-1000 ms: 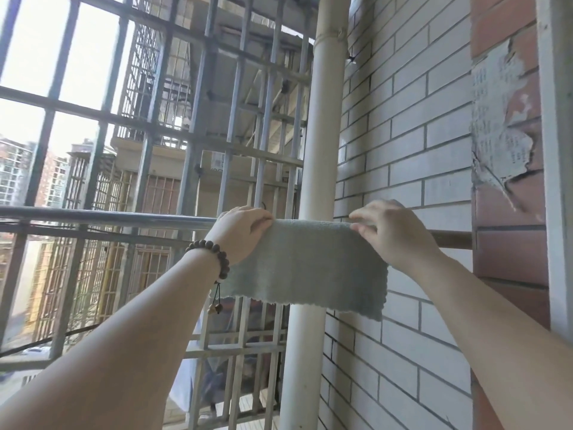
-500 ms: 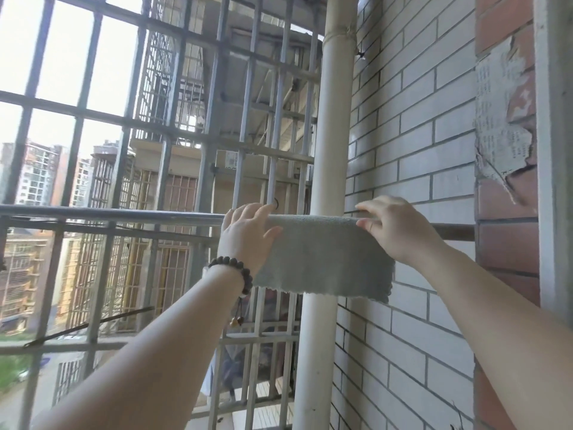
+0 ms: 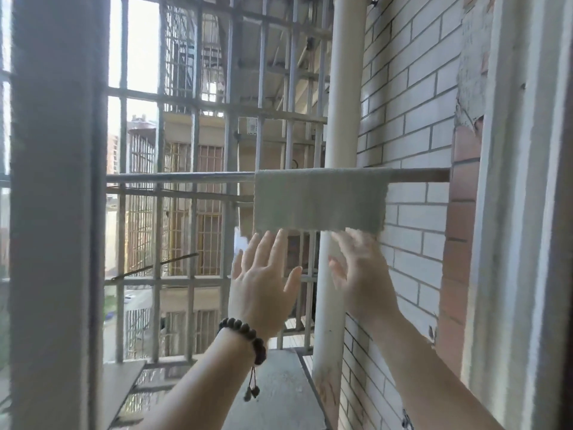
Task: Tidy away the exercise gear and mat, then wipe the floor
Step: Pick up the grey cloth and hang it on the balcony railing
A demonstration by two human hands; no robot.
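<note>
A grey-green cleaning cloth [image 3: 319, 200] hangs folded over a horizontal metal rail [image 3: 186, 177] outside the window. My left hand [image 3: 263, 287], with a dark bead bracelet at the wrist, is below the cloth's lower edge with fingers spread and holds nothing. My right hand [image 3: 362, 274] is blurred, just under the cloth's lower right corner, fingers apart; its fingertips are near or touching the hem. Neither hand grips the cloth.
A thick window frame post [image 3: 55, 212] stands at the left and another frame [image 3: 521, 212] at the right. A white drain pipe [image 3: 338, 119] runs down beside the brick wall [image 3: 409, 119]. Metal security bars [image 3: 192, 135] enclose the outside.
Both hands have let go of the cloth's top edge on the rail and dropped below it. The view has pulled back, bringing the window frame into sight.
</note>
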